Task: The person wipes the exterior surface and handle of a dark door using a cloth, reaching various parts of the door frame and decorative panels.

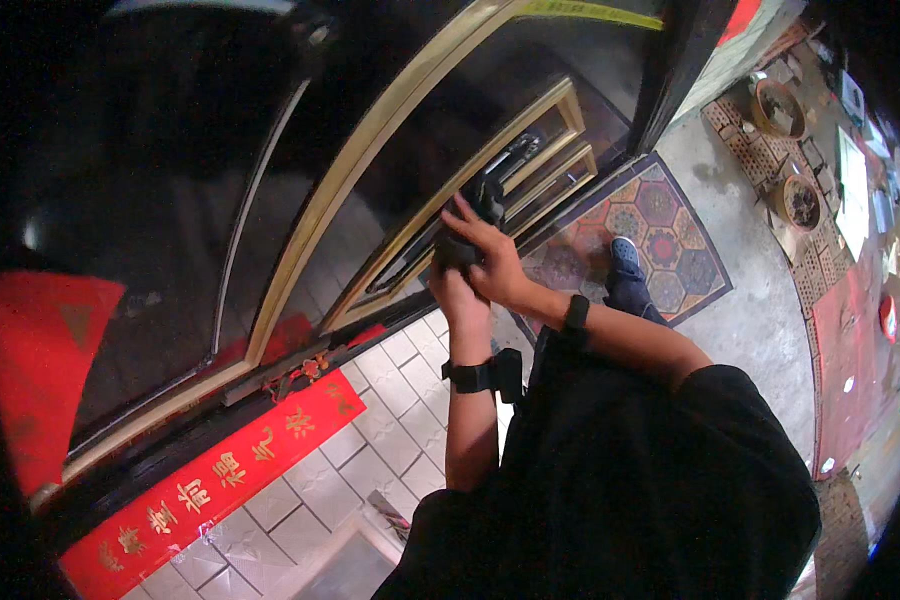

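Observation:
At a dark, glossy door [420, 161] with gold-coloured trim, both my hands meet around a small black object [457, 251]. Its kind is not clear. My left hand [454, 289] grips it from below, wrist upright. My right hand [499, 259] comes in from the right, thumb and fingers on either side of the same object, with two fingers stretched towards the door. Just beyond the fingertips, a black fitting that looks like a door handle [489, 199] sits on the door, partly hidden by the hand. Each forearm wears a black strap.
A red paper banner [229, 472] with gold characters hangs on the white tiled wall [330, 480] at lower left. A patterned mat [660, 217] lies on the concrete floor [720, 315], with my shoe [624, 251] on it. Plant pots [799, 202] stand on perforated bricks at far right.

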Available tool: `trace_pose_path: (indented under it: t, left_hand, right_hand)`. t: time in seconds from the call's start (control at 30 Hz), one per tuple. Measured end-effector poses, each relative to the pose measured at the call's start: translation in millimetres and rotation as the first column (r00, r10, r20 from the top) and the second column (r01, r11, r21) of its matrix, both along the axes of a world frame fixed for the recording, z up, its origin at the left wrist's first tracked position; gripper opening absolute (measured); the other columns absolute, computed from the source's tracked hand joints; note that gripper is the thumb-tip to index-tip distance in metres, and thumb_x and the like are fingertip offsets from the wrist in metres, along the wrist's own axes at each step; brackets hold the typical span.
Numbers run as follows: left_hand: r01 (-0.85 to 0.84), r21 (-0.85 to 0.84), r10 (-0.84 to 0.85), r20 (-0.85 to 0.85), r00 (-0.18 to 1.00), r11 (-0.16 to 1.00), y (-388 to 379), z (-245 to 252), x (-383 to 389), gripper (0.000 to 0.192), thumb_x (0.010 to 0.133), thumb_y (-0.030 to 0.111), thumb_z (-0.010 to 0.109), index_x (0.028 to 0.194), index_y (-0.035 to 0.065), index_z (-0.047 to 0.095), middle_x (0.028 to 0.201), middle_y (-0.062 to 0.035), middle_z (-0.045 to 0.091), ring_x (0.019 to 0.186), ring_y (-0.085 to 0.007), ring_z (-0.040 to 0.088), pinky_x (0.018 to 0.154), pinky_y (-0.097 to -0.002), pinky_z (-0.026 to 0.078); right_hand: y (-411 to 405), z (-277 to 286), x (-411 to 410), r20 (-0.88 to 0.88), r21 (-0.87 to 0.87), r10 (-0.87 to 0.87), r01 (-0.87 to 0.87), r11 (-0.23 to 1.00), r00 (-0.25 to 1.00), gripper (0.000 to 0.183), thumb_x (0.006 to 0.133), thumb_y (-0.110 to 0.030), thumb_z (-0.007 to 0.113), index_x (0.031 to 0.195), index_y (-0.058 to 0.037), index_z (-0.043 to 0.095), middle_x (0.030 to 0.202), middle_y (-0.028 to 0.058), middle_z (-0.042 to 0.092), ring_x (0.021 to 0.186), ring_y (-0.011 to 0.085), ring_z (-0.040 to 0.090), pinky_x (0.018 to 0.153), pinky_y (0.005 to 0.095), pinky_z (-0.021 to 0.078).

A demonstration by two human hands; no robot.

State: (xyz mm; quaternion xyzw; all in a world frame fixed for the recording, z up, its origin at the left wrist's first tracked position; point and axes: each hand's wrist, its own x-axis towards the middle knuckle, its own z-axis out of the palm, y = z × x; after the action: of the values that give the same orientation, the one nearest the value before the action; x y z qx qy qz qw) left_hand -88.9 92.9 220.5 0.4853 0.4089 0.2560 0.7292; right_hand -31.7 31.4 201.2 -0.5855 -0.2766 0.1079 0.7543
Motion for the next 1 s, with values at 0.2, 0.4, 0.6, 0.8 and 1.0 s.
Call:
trace_pose_path:
  t: [0.2,0.4,0.6,0.8,1.0]
  left_hand:
    - [-0.089,-0.397,0.135,0.091,0.987,0.913,86.5,-63.8,-79.5,0.042,0.097,0.022,0.041,0.135,0.0046,0.042,0.133,-0.0134,0.047,0.119,-0.0261,0.050,0.103,-0.0411,0.039]
    - [-0.084,-0.445,0.149,0.113,0.982,0.892,128.2,-43.8,-150.8,0.044,0.099,0.032,0.040,0.134,0.0063,0.043,0.134,-0.0102,0.048,0.120,-0.0238,0.049,0.104,-0.0402,0.038]
    - [-0.132,-0.528,0.175,0.031,0.984,0.839,169.0,-42.3,-196.0,0.043,0.099,0.033,0.040,0.134,0.0081,0.043,0.133,-0.0097,0.049,0.123,-0.0232,0.048,0.106,-0.0408,0.036]
    - [-0.031,-0.586,0.108,0.097,0.989,0.810,176.1,-55.6,-183.5,0.042,0.100,0.035,0.037,0.129,0.0074,0.049,0.129,-0.0079,0.053,0.117,-0.0200,0.051,0.103,-0.0377,0.040]
    - [-0.024,-0.662,-0.010,-0.047,0.999,0.749,165.3,-86.8,-151.8,0.029,0.096,0.030,0.043,0.112,0.0104,0.058,0.114,-0.0071,0.061,0.105,-0.0213,0.059,0.096,-0.0398,0.045]
  right_hand:
    - [57.8,-17.6,-61.7,0.199,-0.094,0.107,-0.090,0.992,0.974,0.064,0.063,0.008,0.062,0.125,-0.0066,0.054,0.143,0.0148,0.039,0.128,0.0389,0.039,0.104,0.0430,0.0355]
    - [108.2,-14.1,-125.8,0.416,-0.194,0.172,-0.097,0.976,0.893,0.056,0.063,0.002,0.068,0.118,-0.0041,0.058,0.135,0.0161,0.047,0.120,0.0384,0.048,0.101,0.0427,0.0396]
    - [150.6,-39.5,-173.5,0.451,-0.146,0.231,-0.184,0.972,0.862,0.062,0.059,-0.005,0.072,0.120,-0.0064,0.059,0.136,0.0154,0.047,0.125,0.0350,0.044,0.104,0.0416,0.0364]
    - [147.4,-49.5,-168.7,0.640,-0.238,0.154,0.004,0.971,0.753,0.050,0.071,-0.012,0.062,0.119,-0.0023,0.057,0.128,0.0111,0.054,0.124,0.0322,0.046,0.106,0.0413,0.0358]
    - [109.8,-48.4,-122.9,0.827,-0.311,0.237,0.063,0.948,0.510,0.046,0.073,-0.019,0.060,0.115,-0.0011,0.059,0.120,0.0083,0.058,0.116,0.0269,0.052,0.101,0.0392,0.0404]
